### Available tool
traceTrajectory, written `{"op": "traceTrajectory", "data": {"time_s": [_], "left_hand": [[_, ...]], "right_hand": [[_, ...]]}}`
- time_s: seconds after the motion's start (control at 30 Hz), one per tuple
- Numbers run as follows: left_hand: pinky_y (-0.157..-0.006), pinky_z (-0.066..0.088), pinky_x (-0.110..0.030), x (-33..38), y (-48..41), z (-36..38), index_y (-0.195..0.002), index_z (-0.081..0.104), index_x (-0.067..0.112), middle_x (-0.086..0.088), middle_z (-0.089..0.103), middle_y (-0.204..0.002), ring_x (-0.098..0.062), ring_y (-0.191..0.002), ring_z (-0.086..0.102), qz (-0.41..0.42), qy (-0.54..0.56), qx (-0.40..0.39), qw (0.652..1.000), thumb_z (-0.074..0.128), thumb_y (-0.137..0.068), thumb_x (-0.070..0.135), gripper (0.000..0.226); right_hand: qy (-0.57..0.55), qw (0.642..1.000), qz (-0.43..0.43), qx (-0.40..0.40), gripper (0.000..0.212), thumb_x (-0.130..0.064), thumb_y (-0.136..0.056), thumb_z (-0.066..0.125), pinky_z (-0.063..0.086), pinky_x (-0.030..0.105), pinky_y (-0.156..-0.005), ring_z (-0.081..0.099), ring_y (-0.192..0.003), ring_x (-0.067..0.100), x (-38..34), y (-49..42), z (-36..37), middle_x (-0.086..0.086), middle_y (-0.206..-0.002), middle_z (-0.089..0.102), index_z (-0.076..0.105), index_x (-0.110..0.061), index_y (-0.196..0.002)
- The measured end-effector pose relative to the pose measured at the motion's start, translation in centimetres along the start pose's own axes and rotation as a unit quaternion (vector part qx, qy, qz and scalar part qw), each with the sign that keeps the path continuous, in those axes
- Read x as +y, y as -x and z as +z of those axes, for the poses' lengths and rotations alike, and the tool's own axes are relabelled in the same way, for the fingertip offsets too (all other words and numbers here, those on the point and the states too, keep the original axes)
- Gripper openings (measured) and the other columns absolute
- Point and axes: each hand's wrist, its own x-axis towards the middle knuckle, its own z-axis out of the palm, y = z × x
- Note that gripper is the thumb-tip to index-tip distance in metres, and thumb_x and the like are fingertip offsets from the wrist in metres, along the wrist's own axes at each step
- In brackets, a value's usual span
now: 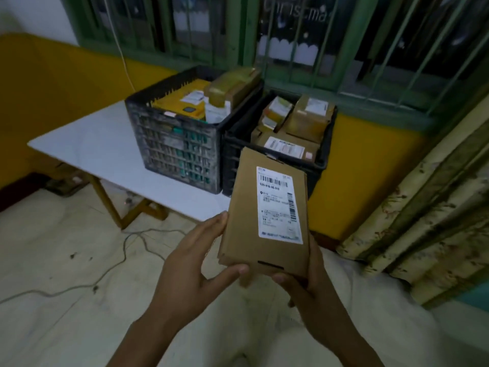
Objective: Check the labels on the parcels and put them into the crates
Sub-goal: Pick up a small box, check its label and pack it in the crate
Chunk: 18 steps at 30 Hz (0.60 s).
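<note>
Both hands, left hand (195,263) and right hand (304,284), pinch the box (246,207) mid-frame; a loose hold could drop it.

white table (87,144) against yellow wall (53,75), green barred window (304,41), pale floor (53,247).

A white surface (92,144) on yellow wooden legs (105,202) stands on a pale floor (53,300). Two dark slatted crates sit on its right end, side by side: the taller left crate (174,147) and the lower right crate (234,168), close enough to touch. A thin cable (124,250) trails across the floor beneath.
</note>
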Motion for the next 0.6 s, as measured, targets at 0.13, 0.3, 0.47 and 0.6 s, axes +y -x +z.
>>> {"op": "traceTrajectory", "data": {"time_s": [0.13, 0.3, 0.47, 0.6], "left_hand": [[-0.088, 0.049, -0.017, -1.2, -6.0, 1.0, -0.144, 0.029, 0.043, 0.020, 0.049, -0.135, 0.004, -0.114, 0.053, 0.037, 0.006, 0.004, 0.999, 0.055, -0.082, 0.060, 0.070], [-0.086, 0.054, -0.027, -2.4, -13.4, 2.4, -0.140, 0.041, 0.034, 0.001, 0.052, -0.139, -0.006, -0.115, 0.055, 0.114, -0.033, -0.038, 0.992, 0.048, -0.090, 0.053, 0.055], [-0.073, 0.056, -0.028, -3.8, -22.1, 5.5, -0.113, 0.070, 0.013, -0.011, 0.067, -0.116, -0.022, -0.093, 0.067, 0.198, -0.063, -0.068, 0.976, 0.052, -0.087, 0.046, 0.046], [-0.070, 0.057, -0.029, -6.5, -29.2, 7.0, -0.110, 0.070, 0.011, -0.008, 0.057, -0.115, -0.021, -0.090, 0.064, 0.226, 0.000, -0.121, 0.967, 0.056, -0.082, 0.047, 0.048]], "right_hand": [[-0.003, 1.000, 0.016, -0.019, 0.078, -0.058, -0.070, 0.060, 0.050, 0.014, -0.059, 0.062, -0.083, -0.008, -0.9, -5.7, -0.9, -0.056, -0.110, 0.044, 0.006, -0.065, -0.126], [-0.035, 0.996, 0.085, 0.011, 0.085, -0.043, -0.070, 0.064, 0.048, 0.013, -0.050, 0.059, -0.057, -0.009, -1.3, -10.8, -3.4, -0.009, -0.100, 0.057, 0.023, -0.041, -0.145], [0.027, 0.990, 0.079, 0.114, 0.086, -0.047, -0.058, 0.069, 0.048, 0.026, -0.041, 0.056, -0.044, 0.017, -3.1, -16.6, -7.2, -0.003, -0.079, 0.066, 0.038, -0.045, -0.138], [0.076, 0.984, 0.057, 0.152, 0.072, -0.046, -0.066, 0.079, 0.050, 0.023, -0.044, 0.054, -0.044, 0.021, -6.2, -22.5, -9.0, 0.004, -0.077, 0.068, 0.051, -0.044, -0.132]]}}
